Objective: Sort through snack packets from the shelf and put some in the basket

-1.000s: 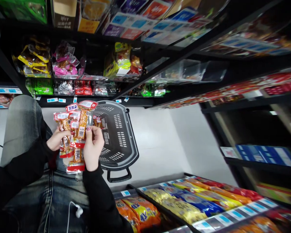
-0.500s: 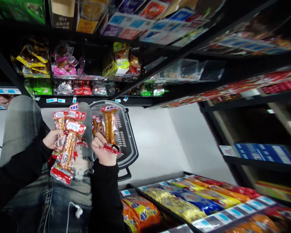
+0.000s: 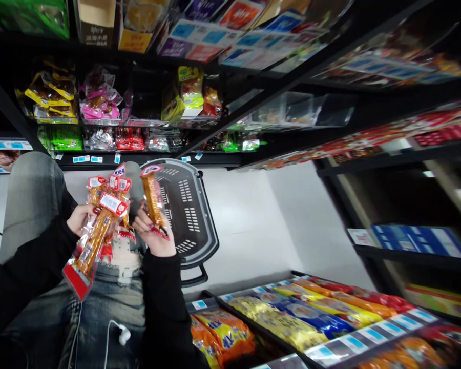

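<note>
My left hand (image 3: 80,218) is closed on several clear snack packets (image 3: 96,230) with red and white ends and orange-brown sticks inside. They fan out above my knees, the front one slanting down to the left. My right hand (image 3: 156,233) grips a single snack packet (image 3: 152,197) of the same look, held almost upright at the basket's left side. Part of its fingers is hidden behind the packet. Beyond that hand, a dark grey shopping basket (image 3: 211,233) with a slotted bottom lies on the floor.
Shelves with bagged snacks (image 3: 100,102) and price tags run along the front. A low shelf of yellow, blue and red bags (image 3: 292,312) stands at lower right. White floor (image 3: 246,220) lies right of the basket. A white earphone (image 3: 124,335) dangles over my lap.
My right hand has moved left with its packet, from over the basket toward the bundle. The front packet in my left hand has swung down and left.
</note>
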A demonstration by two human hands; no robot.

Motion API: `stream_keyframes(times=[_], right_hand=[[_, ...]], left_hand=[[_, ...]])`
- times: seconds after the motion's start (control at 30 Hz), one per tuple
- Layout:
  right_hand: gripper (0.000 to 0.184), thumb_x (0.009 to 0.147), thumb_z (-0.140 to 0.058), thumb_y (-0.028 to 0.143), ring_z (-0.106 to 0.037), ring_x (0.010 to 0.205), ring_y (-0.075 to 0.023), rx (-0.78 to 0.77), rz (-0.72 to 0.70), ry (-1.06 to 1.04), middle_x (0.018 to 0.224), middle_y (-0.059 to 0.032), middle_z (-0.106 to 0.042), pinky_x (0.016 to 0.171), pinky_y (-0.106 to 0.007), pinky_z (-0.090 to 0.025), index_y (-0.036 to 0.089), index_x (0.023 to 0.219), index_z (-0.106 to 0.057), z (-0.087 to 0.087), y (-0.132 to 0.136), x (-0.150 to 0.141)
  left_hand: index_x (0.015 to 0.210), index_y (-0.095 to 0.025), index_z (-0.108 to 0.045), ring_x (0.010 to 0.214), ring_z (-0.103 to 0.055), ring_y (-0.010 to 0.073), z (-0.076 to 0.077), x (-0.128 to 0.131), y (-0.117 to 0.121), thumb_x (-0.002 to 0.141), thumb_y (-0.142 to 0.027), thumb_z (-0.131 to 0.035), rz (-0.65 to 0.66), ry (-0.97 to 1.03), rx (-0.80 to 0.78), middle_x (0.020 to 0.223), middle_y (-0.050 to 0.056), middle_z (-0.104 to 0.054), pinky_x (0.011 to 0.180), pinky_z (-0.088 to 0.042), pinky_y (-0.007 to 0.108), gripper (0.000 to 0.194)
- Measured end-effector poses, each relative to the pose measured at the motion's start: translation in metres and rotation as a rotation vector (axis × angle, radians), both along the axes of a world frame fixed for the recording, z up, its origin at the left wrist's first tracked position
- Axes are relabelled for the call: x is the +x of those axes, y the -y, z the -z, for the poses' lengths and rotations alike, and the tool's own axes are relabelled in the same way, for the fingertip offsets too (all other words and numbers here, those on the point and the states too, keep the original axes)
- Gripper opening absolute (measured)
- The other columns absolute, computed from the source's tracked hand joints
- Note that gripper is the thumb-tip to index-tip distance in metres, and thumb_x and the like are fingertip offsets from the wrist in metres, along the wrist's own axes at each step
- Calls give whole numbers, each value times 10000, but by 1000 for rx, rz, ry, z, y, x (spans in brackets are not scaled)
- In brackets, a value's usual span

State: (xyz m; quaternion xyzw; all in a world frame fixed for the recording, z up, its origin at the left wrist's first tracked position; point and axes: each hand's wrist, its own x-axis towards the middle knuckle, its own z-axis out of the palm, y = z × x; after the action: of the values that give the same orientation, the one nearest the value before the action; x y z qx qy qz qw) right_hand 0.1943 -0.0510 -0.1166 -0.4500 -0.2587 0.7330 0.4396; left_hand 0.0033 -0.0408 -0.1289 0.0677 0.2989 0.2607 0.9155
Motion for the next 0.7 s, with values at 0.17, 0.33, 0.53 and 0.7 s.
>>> stream_keyframes(times=[0.17,0.33,0.53,0.7], right_hand=[[214,809,-443,415,-407,477,-132,37,14,280,557,30,-431,460,-258,-364,224,733,-504,6,-1,-21],[206,824,-442,383,-503,565,-151,58,3,293,622,0,-535,526,-272,-437,210,749,-523,11,-3,-25],[254,847,-408,377,-522,550,-144,117,-127,397,609,-1,-576,524,-263,-458,196,747,-555,15,-4,-21],[317,844,-393,436,-509,553,-129,163,-188,486,618,5,-582,543,-247,-454,189,714,-543,20,-5,-21]], left_hand=[[717,-121,-702,590,-644,257,2,3,3,493,-255,-579,-27,-17,28,650,113,-713,575,-514,364,288],[789,-103,-695,661,-667,277,12,2,4,535,-292,-556,-3,36,25,740,136,-717,588,-528,366,347],[780,-83,-693,664,-665,260,11,3,6,539,-296,-550,23,63,41,757,153,-712,586,-530,339,352],[733,-85,-699,625,-646,254,9,5,6,497,-284,-568,26,15,62,697,146,-710,575,-512,345,335]])
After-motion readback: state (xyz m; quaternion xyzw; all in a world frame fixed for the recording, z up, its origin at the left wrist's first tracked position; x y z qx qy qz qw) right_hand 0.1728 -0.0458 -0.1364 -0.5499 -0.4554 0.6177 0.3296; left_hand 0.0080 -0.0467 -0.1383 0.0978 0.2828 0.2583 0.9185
